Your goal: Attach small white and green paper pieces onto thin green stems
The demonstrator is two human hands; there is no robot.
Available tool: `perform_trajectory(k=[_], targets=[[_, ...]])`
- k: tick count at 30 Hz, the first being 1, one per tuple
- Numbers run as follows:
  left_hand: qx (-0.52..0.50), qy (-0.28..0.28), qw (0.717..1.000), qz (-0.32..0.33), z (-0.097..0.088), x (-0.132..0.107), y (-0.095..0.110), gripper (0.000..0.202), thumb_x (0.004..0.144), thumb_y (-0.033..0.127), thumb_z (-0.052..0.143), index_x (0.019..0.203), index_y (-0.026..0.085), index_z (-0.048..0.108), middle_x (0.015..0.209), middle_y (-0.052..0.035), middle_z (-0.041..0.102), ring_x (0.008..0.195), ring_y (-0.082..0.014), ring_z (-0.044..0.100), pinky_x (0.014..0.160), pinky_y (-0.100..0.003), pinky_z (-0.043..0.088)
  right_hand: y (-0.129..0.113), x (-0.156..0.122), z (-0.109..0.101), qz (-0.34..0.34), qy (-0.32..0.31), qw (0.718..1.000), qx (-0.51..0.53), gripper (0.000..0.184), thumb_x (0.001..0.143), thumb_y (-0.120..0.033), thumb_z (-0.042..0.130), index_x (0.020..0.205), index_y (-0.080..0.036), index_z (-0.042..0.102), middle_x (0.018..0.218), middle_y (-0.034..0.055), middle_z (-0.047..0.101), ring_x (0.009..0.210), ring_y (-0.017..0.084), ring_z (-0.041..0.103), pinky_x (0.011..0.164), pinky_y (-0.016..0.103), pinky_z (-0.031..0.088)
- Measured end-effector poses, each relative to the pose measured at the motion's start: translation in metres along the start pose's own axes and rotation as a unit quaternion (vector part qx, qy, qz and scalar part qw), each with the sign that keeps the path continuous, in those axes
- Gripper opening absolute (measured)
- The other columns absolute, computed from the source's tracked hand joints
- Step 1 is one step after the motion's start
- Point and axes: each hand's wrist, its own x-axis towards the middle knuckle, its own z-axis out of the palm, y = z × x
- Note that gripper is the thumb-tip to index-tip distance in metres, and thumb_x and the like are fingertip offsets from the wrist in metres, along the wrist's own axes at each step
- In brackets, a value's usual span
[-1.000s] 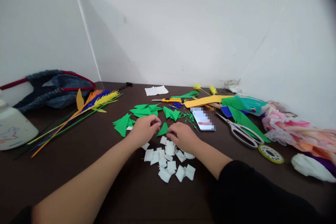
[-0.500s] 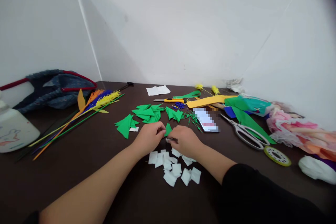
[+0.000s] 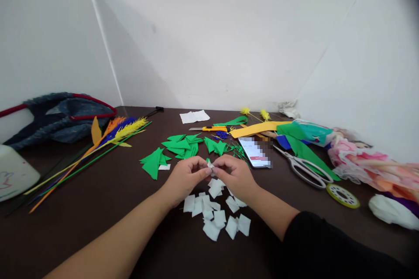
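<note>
My left hand (image 3: 187, 177) and my right hand (image 3: 236, 177) meet at the middle of the table, thumbs and fingers pinched together. Between their fingertips is a small crumpled piece of white tissue (image 3: 210, 166), with a bit of green paper showing just behind it. Both hands are closed on the tissue; how the green bit is held is partly hidden. Below them lie several small white tissue squares (image 3: 212, 226), loosely scattered. Beyond my hands are several cut green paper pieces (image 3: 183, 146), with another pile (image 3: 153, 163) to the left.
A phone (image 3: 253, 152), scissors (image 3: 309, 170) and a tape roll (image 3: 343, 195) lie to the right. Behind is a yellow utility knife (image 3: 214, 129). Wheat-like paper stalks (image 3: 98, 148) and a white bottle (image 3: 16, 172) are at the left, a pink doll (image 3: 353, 154) at the far right.
My hands have come together and now pinch the white tissue between them. The green piece that stood between them is mostly hidden. The view has shifted slightly.
</note>
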Motion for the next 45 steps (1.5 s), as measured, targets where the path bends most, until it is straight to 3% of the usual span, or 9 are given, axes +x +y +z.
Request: perform_trajectory(k=[8,13,16,21,27,30,34,42,45], targets=[[0.017,0.002,0.999,-0.028,0.001,0.000,0.003,0.022,0.078,0.036,0.048,0.073,0.016,0.056,0.066,-0.0016,0.061,0.066,-0.0153,0.059,0.067,-0.029,0.045,0.001,0.000,-0.003,0.059,-0.029,0.998,-0.008,0.010,0.073,-0.018,0.052,0.072,-0.018,0.062,0.063,-0.0005,0.062,0.058,0.011,0.054,0.055,0.023,0.042],[0.036,0.011,0.997,-0.068,0.008,0.002,0.004,0.013,0.073,0.028,0.050,0.067,0.017,0.049,0.059,-0.0006,0.060,0.059,-0.0153,0.059,0.056,-0.026,0.043,0.004,0.000,0.000,0.051,-0.045,0.997,-0.022,0.008,0.071,-0.016,0.051,0.070,-0.017,0.059,0.063,-0.0016,0.059,0.058,0.010,0.052,0.055,0.021,0.041],[0.139,0.010,0.985,-0.103,0.008,0.003,0.002,0.008,0.064,0.017,0.049,0.059,0.019,0.043,0.051,0.0025,0.055,0.049,-0.0138,0.054,0.047,-0.023,0.036,0.008,0.000,0.001,0.056,-0.050,0.997,-0.009,0.007,0.071,-0.014,0.050,0.070,-0.017,0.057,0.064,-0.0013,0.059,0.060,0.011,0.053,0.058,0.022,0.041],[0.327,0.046,0.944,-0.023,0.002,0.005,0.005,0.011,0.065,0.024,0.051,0.054,0.020,0.048,0.050,0.0036,0.050,0.050,-0.0135,0.046,0.046,-0.023,0.027,0.014,0.005,0.000,0.162,-0.032,0.973,0.161,0.003,0.073,-0.016,0.048,0.071,-0.017,0.050,0.061,-0.0015,0.058,0.059,0.012,0.058,0.058,0.025,0.046],[0.187,0.093,0.978,-0.004,0.010,0.008,0.013,0.018,0.073,0.036,0.051,0.083,0.020,0.054,0.071,0.0002,0.060,0.062,-0.0150,0.054,0.056,-0.026,0.039,0.015,0.006,-0.005,0.187,-0.013,0.935,0.301,0.007,0.070,-0.022,0.054,0.067,-0.017,0.050,0.053,-0.0038,0.055,0.050,0.009,0.051,0.054,0.024,0.042],[0.058,0.055,0.996,-0.045,0.015,0.010,0.014,0.026,0.075,0.036,0.051,0.093,0.018,0.054,0.081,-0.0035,0.061,0.070,-0.0163,0.057,0.063,-0.028,0.044,0.017,0.005,-0.005,0.198,-0.019,0.922,0.333,0.009,0.068,-0.023,0.056,0.066,-0.017,0.050,0.052,-0.0043,0.053,0.049,0.009,0.049,0.054,0.023,0.041],[-0.079,0.019,0.994,-0.075,0.019,0.012,0.014,0.017,0.075,0.031,0.052,0.082,0.015,0.055,0.073,-0.0016,0.059,0.064,-0.0116,0.055,0.064,-0.026,0.045,0.018,0.006,-0.005,0.194,-0.029,0.918,0.343,0.009,0.068,-0.022,0.056,0.064,-0.016,0.050,0.052,-0.0040,0.053,0.049,0.008,0.049,0.054,0.023,0.040],[-0.044,0.065,0.994,-0.080,0.022,0.013,0.012,0.021,0.072,0.035,0.055,0.065,0.016,0.050,0.055,0.0023,0.056,0.048,-0.0089,0.050,0.051,-0.022,0.039,0.023,0.006,-0.005,0.149,-0.014,0.956,0.251,0.009,0.071,-0.025,0.053,0.068,-0.017,0.050,0.056,-0.0032,0.053,0.053,0.010,0.051,0.056,0.024,0.042],[-0.016,0.074,0.995,-0.072,0.024,0.013,0.011,0.021,0.072,0.035,0.054,0.065,0.017,0.050,0.053,0.0031,0.056,0.047,-0.0095,0.050,0.050,-0.022,0.038,0.032,0.011,-0.013,0.108,-0.003,0.986,0.124,0.011,0.074,-0.026,0.051,0.080,-0.017,0.053,0.071,0.0002,0.057,0.066,0.013,0.054,0.064,0.028,0.044]])
